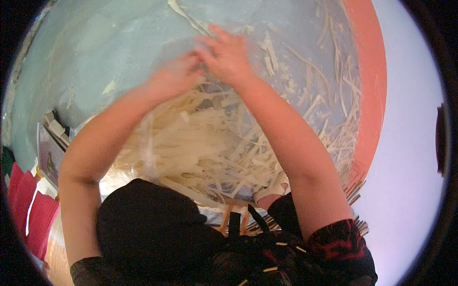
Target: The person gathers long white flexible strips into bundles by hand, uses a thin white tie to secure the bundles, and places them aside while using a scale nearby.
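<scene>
My two hands meet over the top middle of the pale heap of strips. My left hand [180, 75] is smeared by motion, and its fingers cannot be made out. My right hand [228, 56] lies just beside it, fingers stretched out and apart, slightly blurred. A long pale strip [191, 20] runs from the top edge down to the fingertips of my right hand; I cannot tell whether they touch it. Beneath my forearms spreads a thick heap of thin, cream-coloured shavings [176, 138], looking like wood or bamboo.
Loose strips [329, 52] are scattered over the grey-green floor [109, 52] at the right. A red-orange band [369, 71] borders a pale wall [410, 119]. Red fabric [43, 221] and a framed picture [50, 155] are at the left. Thin sticks [355, 193] lie low right, near a sandaled foot [272, 193].
</scene>
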### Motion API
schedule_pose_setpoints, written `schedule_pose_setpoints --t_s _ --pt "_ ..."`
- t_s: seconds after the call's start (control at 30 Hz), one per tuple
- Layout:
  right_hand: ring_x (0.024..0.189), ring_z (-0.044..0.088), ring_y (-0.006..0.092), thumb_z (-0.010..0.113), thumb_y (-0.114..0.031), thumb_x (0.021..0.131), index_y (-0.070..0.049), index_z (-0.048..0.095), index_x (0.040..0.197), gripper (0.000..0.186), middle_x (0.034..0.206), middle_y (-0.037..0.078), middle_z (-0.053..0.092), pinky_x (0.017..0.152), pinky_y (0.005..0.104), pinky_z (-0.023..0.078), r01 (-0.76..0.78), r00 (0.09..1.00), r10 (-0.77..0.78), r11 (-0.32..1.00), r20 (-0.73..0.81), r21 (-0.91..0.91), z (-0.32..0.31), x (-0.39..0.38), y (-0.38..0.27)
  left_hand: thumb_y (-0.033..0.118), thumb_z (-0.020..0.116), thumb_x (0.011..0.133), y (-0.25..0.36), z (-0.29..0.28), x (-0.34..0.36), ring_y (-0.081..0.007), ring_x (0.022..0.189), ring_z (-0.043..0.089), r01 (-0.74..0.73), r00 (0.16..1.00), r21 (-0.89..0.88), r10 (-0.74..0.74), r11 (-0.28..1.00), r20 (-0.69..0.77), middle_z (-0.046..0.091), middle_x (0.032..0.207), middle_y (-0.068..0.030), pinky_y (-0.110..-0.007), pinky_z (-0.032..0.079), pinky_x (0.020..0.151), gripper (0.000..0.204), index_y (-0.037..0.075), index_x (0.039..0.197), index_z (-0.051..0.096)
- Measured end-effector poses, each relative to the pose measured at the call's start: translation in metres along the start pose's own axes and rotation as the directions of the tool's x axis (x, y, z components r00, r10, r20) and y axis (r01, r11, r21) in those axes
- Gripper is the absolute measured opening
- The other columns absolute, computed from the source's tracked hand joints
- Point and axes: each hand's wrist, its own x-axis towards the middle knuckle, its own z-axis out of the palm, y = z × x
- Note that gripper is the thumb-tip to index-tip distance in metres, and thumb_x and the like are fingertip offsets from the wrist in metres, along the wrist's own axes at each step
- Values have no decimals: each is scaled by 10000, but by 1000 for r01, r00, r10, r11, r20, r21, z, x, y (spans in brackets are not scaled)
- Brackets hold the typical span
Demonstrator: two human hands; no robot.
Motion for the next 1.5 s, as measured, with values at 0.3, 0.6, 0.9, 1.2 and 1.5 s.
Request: schedule_pose_setpoints --t_s 0.3,0.6,0.9,1.2,1.5 --pt "1436 222 297 594 -458 884 -320 478 1388 536 1555 44 263 1101 661 151 141 897 -21 960 441 -242 -71 -188 85 295 841 666 42 -21 -217 -341 1409 293 251 968 124 -247 960 -46 300 1533 -156 -449 215 1162 1074 70 1508 214" --pt "1248 461 340 623 -200 852 -189 549 1289 444 1395 123 452 1102 551 273 -129 987 116 985 110 115 -92 -248 26 129 608 939 11 29 -250 -233 1131 567 114 867 -104 -150 988 -474 652 1156 -123 -335 417 984 232 14 1130 673" --pt "1306 426 307 576 -165 840 -121 525 1326 491 1419 114 447 1129 517 260 430 774 -467 883 427 185 -26 -298 -67 258 532 987 -81 -136 -339 -187 979 597 403 506 238 1 884 -862 638 1054 -84 -296 469 891 304 13 1155 597" --pt "1420 271 292 604 -373 867 -286 462 1394 553 1552 53 292 1169 545 99 610 515 -580 765 631 206 23 -303 -13 270 541 982 -33 -208 -318 -194 999 562 338 227 256 186 906 -956 620 1087 -98 -312 452 881 316 9 1153 588" --pt "1393 317 300 668 -294 833 -259 533 1333 519 1511 61 351 1149 585 135 400 829 -365 917 424 8 -72 -187 20 302 549 981 -45 -178 -252 -178 1071 538 40 191 -131 -136 991 -972 608 1149 -99 -300 431 916 359 12 1191 576"
